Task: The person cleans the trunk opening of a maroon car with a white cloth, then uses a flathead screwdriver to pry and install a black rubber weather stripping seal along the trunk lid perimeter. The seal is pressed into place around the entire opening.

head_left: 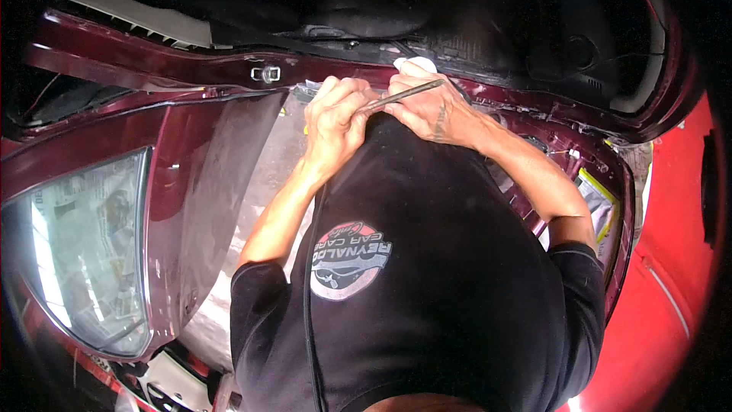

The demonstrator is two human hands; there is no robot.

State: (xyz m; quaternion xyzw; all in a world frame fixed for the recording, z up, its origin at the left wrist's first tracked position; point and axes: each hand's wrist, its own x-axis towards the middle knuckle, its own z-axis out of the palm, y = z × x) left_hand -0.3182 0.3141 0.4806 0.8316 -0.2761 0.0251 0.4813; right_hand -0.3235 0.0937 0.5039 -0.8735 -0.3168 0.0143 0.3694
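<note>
Fingers of our left hand [332,120] grasped a thin rod [408,94] near the burgundy frame [227,70]; what our right hand [436,113] held, we couldn't tell. Seemingly working there, we likely needed steadiness next.

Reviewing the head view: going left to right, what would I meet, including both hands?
Car window → small metal loop → left hand → right hand → red surface.
</note>
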